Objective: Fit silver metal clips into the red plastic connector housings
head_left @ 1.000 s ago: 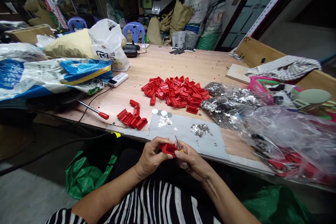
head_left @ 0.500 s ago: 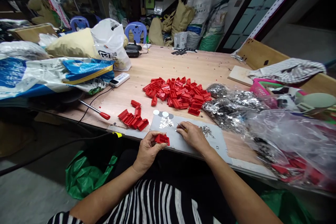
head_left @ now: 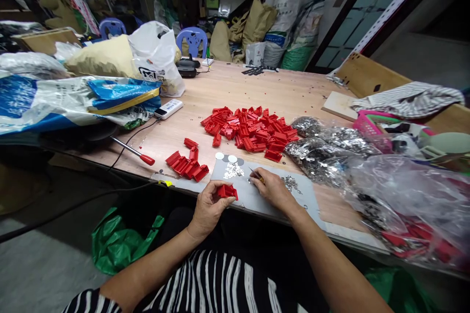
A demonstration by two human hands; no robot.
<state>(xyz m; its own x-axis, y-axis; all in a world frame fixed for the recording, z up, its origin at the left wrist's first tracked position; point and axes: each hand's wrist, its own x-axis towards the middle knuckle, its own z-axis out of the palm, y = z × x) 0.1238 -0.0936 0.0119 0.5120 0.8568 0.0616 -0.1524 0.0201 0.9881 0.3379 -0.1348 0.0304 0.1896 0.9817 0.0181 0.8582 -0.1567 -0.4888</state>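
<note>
Pinching a red plastic housing between fingers of the left hand; holding the right hand palm-down over the grey mat, gripping a thin pointed tool.

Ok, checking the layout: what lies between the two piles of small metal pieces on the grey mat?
The right hand, holding a thin pointed tool, over the grey mat, as the head view shows.
</note>
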